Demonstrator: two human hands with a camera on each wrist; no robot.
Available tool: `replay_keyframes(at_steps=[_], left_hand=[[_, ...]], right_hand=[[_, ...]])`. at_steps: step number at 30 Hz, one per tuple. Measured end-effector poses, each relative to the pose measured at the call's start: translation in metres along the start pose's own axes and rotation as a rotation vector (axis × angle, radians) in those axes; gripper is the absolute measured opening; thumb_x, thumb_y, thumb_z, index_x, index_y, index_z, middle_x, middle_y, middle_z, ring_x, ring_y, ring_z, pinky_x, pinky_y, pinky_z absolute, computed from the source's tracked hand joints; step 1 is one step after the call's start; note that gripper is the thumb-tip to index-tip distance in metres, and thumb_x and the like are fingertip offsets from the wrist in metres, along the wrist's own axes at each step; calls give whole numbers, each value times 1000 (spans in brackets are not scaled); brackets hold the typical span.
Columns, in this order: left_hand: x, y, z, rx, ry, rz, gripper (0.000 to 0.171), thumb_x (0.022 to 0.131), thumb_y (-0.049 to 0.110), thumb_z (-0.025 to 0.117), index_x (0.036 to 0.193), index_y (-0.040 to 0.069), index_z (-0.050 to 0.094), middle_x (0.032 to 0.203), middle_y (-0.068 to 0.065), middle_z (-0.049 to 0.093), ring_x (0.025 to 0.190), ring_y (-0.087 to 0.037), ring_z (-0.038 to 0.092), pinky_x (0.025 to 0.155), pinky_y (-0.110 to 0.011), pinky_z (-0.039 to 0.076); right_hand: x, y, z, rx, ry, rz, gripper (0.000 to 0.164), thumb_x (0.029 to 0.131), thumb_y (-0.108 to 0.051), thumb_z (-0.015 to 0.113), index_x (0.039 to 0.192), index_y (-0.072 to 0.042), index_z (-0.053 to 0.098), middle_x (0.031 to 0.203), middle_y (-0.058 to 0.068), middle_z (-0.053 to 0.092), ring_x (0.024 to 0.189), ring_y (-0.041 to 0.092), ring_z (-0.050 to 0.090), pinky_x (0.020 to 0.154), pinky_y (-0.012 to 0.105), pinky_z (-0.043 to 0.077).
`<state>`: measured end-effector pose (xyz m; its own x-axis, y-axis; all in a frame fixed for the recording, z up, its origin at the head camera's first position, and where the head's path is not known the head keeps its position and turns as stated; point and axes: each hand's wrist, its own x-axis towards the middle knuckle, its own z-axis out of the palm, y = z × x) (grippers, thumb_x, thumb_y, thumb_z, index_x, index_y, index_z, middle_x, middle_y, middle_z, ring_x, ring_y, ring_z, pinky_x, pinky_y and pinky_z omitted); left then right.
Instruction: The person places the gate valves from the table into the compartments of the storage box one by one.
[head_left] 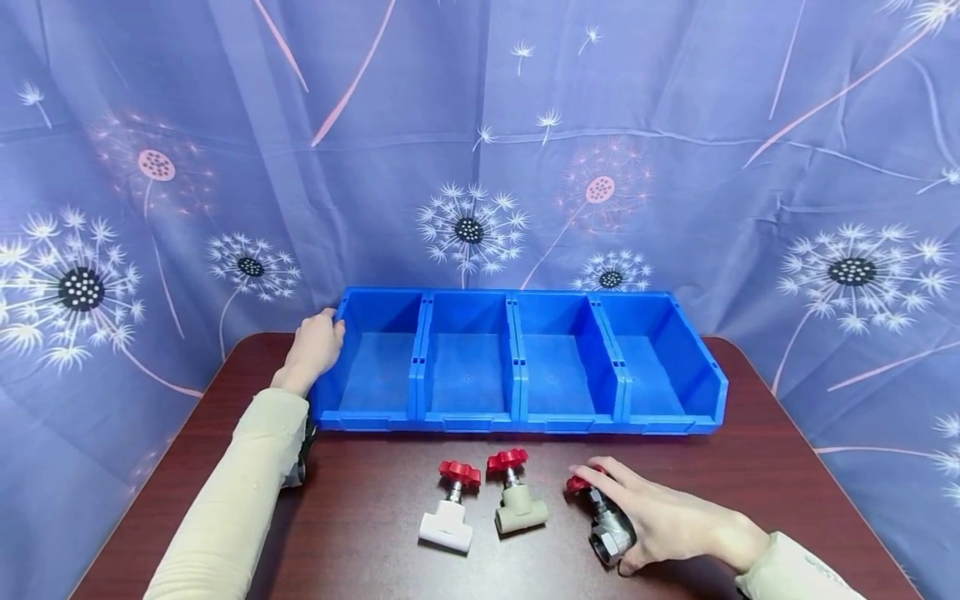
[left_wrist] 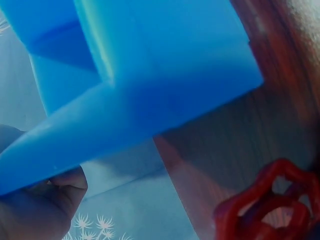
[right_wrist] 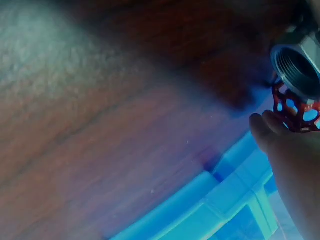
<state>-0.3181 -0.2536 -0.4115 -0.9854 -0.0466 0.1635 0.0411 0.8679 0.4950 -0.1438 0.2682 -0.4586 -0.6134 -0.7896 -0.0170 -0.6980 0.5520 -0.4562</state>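
Observation:
My left hand (head_left: 311, 346) grips the left side wall of a row of blue storage bins (head_left: 468, 423). In the left wrist view its fingers (left_wrist: 45, 210) show on both sides of that wall. At the front right, my right hand (head_left: 663, 517) holds a metal gate valve (head_left: 611, 533) with a red handwheel. The right wrist view shows the threaded opening of this valve (right_wrist: 297, 70), with fingers (right_wrist: 275, 130) against its wheel. Left of it on the table are a beige valve (head_left: 520, 504) and a white valve (head_left: 448, 525), both with red handwheels.
A metal part (head_left: 295, 475) is mostly hidden by the left forearm; a red handwheel (left_wrist: 270, 205) shows near there in the left wrist view. The bins stand at the back of the brown table (head_left: 360, 517), before a blue patterned curtain (head_left: 390, 167).

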Motion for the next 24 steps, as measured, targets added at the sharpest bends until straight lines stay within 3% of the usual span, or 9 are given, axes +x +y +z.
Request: replay_keyframes(at_steps=[11,24], left_hand=[[1,0,0,13,-3,-4,47,106,18,38,139,-15,38,129,-38,50,114,-54,51,93,-63,43],[0,1,1,11,-18,-20,47,106,19,38,140,-13,38,129,-38,49,113,-53,52,92,-62,43]], right_hand=[[3,1,0,-2,31,-86,113,57,-13,88,153,-12,28,141,0,33,111,12,51,84,27,51],[5,1,6,-75,103,-109,110,53,-21,89,149,-13,36,139,-2,35,107,9,52,83,25,49]])
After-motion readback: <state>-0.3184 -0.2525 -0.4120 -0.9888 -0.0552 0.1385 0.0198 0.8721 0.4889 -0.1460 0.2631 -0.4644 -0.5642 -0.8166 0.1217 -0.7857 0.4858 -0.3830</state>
